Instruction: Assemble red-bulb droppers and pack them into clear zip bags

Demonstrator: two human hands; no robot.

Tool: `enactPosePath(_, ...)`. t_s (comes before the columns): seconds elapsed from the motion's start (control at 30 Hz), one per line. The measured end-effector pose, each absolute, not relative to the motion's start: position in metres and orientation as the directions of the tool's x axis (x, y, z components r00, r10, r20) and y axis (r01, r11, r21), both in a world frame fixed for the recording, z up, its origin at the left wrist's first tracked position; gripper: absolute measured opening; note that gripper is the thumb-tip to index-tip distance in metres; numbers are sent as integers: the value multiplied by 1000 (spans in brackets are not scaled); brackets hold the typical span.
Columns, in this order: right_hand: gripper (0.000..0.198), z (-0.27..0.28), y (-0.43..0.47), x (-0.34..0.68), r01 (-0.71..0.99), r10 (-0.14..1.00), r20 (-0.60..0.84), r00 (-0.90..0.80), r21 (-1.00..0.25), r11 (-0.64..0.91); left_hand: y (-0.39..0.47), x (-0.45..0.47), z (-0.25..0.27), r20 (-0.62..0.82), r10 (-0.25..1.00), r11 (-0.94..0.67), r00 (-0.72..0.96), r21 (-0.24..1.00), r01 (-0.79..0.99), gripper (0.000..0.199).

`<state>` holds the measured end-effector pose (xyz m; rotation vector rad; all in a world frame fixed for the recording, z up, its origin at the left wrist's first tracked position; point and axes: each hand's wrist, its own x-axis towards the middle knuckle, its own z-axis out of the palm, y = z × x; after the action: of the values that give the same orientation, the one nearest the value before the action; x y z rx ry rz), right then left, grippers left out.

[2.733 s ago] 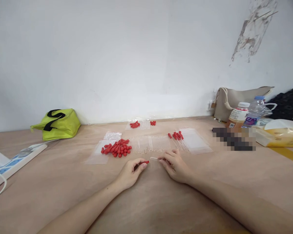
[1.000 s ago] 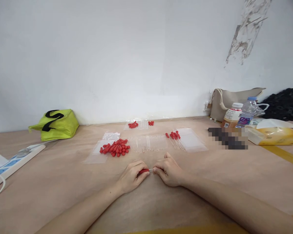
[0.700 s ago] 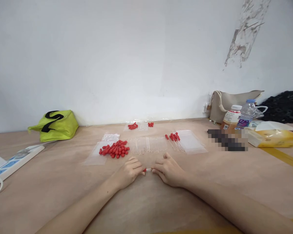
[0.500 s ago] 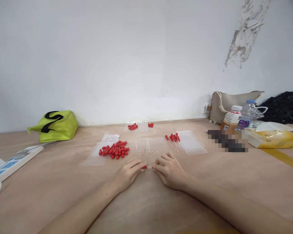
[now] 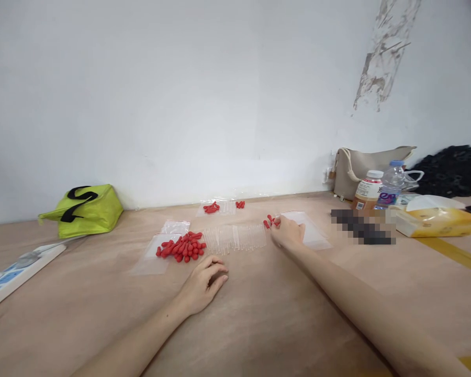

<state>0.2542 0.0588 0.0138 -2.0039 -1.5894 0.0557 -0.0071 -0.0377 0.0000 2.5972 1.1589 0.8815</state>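
Observation:
My left hand rests on the table with its fingers loosely curled and a gap between thumb and forefinger; it is open and holds nothing. Just beyond it lies a heap of red rubber bulbs. To the right of the heap is a row of clear glass dropper tubes, side by side. My right hand is at the small group of red-bulbed glass droppers, its fingertips closed on a dropper by the red bulb. The hand covers most of that group.
Clear plastic bags lie under the bulbs, and another bag lies beyond my right hand. More bulbs sit near the wall. A green bag and power strip stand left; bottles and a tissue pack stand right.
My hands have parted. My right hand has moved forward and right to the finished-looking droppers with the dropper held between both hands before; my left hand has let go and loosened.

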Motion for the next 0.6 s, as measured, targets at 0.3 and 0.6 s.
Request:
enactPosePath(0.3, 21, 2, 59, 249, 944, 905, 372, 208, -318, -87, -38, -7, 0, 444, 728, -681, 523, 374, 630, 14)
enactPosePath(0.6, 19, 15, 69, 237, 973, 976, 155, 154, -195, -123, -39, -6, 1, 432, 729, -680, 531, 365, 636, 14)
